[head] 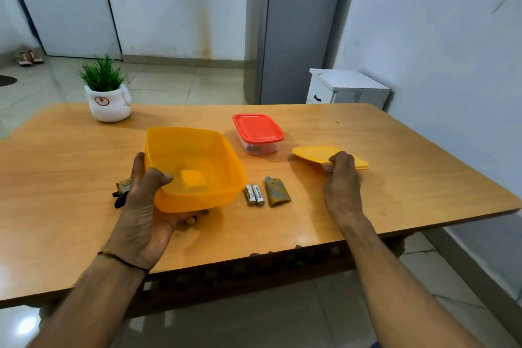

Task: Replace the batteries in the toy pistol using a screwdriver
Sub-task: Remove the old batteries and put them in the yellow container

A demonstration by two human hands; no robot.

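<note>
My left hand (pixel 144 206) grips the near-left rim of an empty yellow plastic box (pixel 197 150), held tilted just above the table. The toy pistol (pixel 122 191) lies mostly hidden behind that hand and box; only a camouflage-coloured bit with black parts shows. My right hand (pixel 341 178) pinches the near edge of the yellow lid (pixel 316 154), which rests on the table to the right. Two AA batteries (pixel 254 194) lie side by side in front of the box. Beside them lies the camouflage battery cover (pixel 276 192). No screwdriver is in sight.
A clear box with a red lid (pixel 258 128) stands behind the batteries. A white pot with a green plant (pixel 108 102) sits at the far left of the wooden table (pixel 395 178). A white cabinet (pixel 347 87) and a grey fridge (pixel 293 25) stand beyond the table.
</note>
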